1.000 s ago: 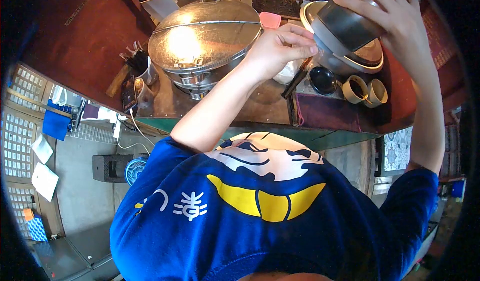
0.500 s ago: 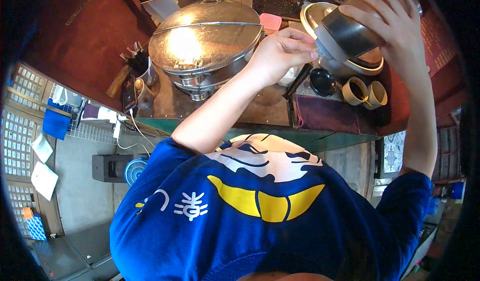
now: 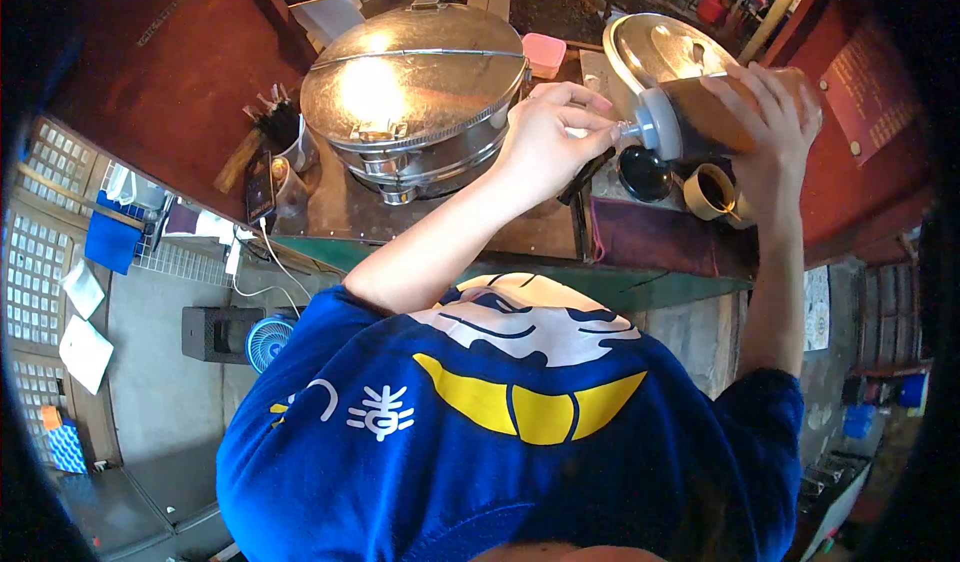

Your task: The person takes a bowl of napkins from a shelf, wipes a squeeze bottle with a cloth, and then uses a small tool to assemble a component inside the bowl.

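Observation:
My right hand (image 3: 770,127) is wrapped around a squeeze bottle (image 3: 705,97) of dark brown sauce, which lies sideways in the air above the counter. Its pale grey cap (image 3: 660,124) and clear nozzle point left. At the nozzle's tip, my left hand (image 3: 555,142) pinches thumb and fingers together; whether a small tip cover is between them is hidden. Below the bottle are a black round bowl (image 3: 645,174) and a cup (image 3: 708,192) holding dark liquid. A black handle (image 3: 585,180) sticks out beneath my left hand.
A large lidded steel chafing dish (image 3: 415,82) fills the counter's left-middle. Behind the bottle stands a round metal lid (image 3: 665,50). A pink container (image 3: 543,54), a purple cloth (image 3: 655,230) and a phone (image 3: 260,187) on a cable lie around. Red walls border both sides.
The bottle has come down and swung from a steep tilt to nearly level, my right hand lowering with it. My left hand has shifted slightly down and left, still at the nozzle.

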`<state>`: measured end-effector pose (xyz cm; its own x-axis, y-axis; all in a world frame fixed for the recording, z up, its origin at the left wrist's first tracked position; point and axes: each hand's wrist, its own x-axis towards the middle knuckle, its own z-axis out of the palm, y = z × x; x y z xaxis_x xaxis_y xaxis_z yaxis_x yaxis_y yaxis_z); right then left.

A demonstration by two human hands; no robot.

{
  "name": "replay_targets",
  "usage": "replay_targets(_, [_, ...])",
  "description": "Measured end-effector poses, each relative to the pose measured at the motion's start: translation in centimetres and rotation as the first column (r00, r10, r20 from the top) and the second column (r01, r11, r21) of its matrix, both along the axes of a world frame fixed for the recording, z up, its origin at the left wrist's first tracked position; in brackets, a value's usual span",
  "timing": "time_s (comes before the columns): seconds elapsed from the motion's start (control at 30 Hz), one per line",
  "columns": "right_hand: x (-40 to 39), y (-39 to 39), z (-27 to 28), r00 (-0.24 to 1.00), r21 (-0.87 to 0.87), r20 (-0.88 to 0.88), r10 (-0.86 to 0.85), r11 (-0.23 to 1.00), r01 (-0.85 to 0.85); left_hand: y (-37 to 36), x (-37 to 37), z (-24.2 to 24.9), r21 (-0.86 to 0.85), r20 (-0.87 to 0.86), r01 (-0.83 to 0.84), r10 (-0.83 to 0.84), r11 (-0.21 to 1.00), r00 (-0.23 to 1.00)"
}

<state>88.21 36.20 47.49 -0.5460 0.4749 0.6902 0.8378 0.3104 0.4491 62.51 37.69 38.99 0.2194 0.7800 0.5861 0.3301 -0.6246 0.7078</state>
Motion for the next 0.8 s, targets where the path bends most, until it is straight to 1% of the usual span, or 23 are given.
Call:
replay_targets(0.03, [0.1, -0.1, -0.7, 0.999, -0.012, -0.027, -0.017, 1.0, 0.017, 0.0, 0.0, -0.3, 0.007, -0.009, -0.005, 0.005, 1.0, 1.0])
replay_targets(0.07, [0.2, -0.3, -1.4, 0.996, -0.009, -0.082, 0.018, 1.0, -0.018, 0.0, 0.0, -0.6, -0.005, 0.005, -0.004, 0.004, 1.0, 1.0])
replay_targets(0.17, [0.8, -0.6, -3.9, 0.973, -0.078, -0.231, 0.001, 0.997, -0.02, 0.0, 0.1, -1.1, -0.028, 0.03, 0.006, -0.005, 1.0, 1.0])
replay_targets(0.23, [0.5, -0.7, -5.6, 0.955, -0.047, -0.296, 0.019, 0.998, -0.035, -0.2, 0.1, -1.3, -0.036, 0.027, 0.016, -0.015, 0.999, 1.0])
replay_targets(0.3, [0.3, -1.1, -7.0, 0.928, -0.048, -0.371, 0.038, 0.997, -0.06, -0.3, 0.1, -1.6, -0.065, 0.061, 0.04, -0.036, 0.997, 0.998])
replay_targets(0.33, [0.3, -1.2, -7.6, 0.911, -0.076, -0.41, 0.035, 0.994, -0.073, -0.3, 0.1, -1.8, -0.079, 0.078, 0.053, -0.046, 0.995, 0.996])
replay_targets(0.43, [-0.5, -1.5, -10.0, 0.848, -0.099, -0.529, -0.015, 0.994, -0.045, -0.4, 0.2, -2.4, -0.131, 0.181, 0.127, -0.102, 0.983, 0.978])
replay_targets(0.47, [-0.1, -1.2, -10.8, 0.816, -0.1, -0.575, 0.054, 0.986, -0.136, -0.5, 0.3, -2.5, -0.149, 0.211, 0.143, -0.11, 0.978, 0.971])
replay_targets(0.5, [-0.1, -1.3, -11.5, 0.779, -0.118, -0.623, 0.062, 0.978, -0.172, -0.7, 0.4, -2.5, -0.166, 0.241, 0.159, -0.116, 0.973, 0.964])
replay_targets(0.53, [-0.4, -1.7, -12.0, 0.74, -0.133, -0.669, 0.068, 0.969, -0.209, -0.9, 0.6, -2.7, -0.183, 0.272, 0.175, -0.121, 0.967, 0.955])
replay_targets(0.57, [-0.6, -2.1, -12.5, 0.698, -0.146, -0.712, 0.071, 0.958, -0.246, -0.9, 0.6, -2.9, -0.186, 0.267, 0.177, -0.123, 0.967, 0.956])
replay_targets(0.6, [-0.6, -2.4, -13.0, 0.691, -0.202, -0.722, 0.016, 0.951, -0.233, -0.9, 0.7, -3.1, -0.189, 0.262, 0.178, -0.126, 0.966, 0.957])
replay_targets(0.63, [-0.6, -2.5, -13.9, 0.573, -0.216, -0.82, 0.0, 0.926, -0.309, -0.9, 0.7, -3.4, -0.192, 0.257, 0.18, -0.128, 0.965, 0.958])
replay_targets(0.7, [-0.6, -2.5, -16.1, 0.3, -0.205, -0.952, -0.066, 0.864, -0.459, -1.1, 0.7, -3.8, -0.26, 0.333, 0.235, -0.141, 0.937, 0.932])
replay_targets(0.73, [-0.5, -2.4, -17.2, 0.124, -0.165, -0.986, -0.115, 0.813, -0.558, -1.2, 0.6, -4.1, -0.293, 0.37, 0.262, -0.144, 0.919, 0.918])
replay_targets(0.8, [-0.1, -2.0, -19.5, -0.03, -0.084, -0.991, -0.13, 0.784, -0.615, -1.4, 0.3, -5.0, -0.36, 0.428, 0.274, -0.104, 0.892, 0.898])
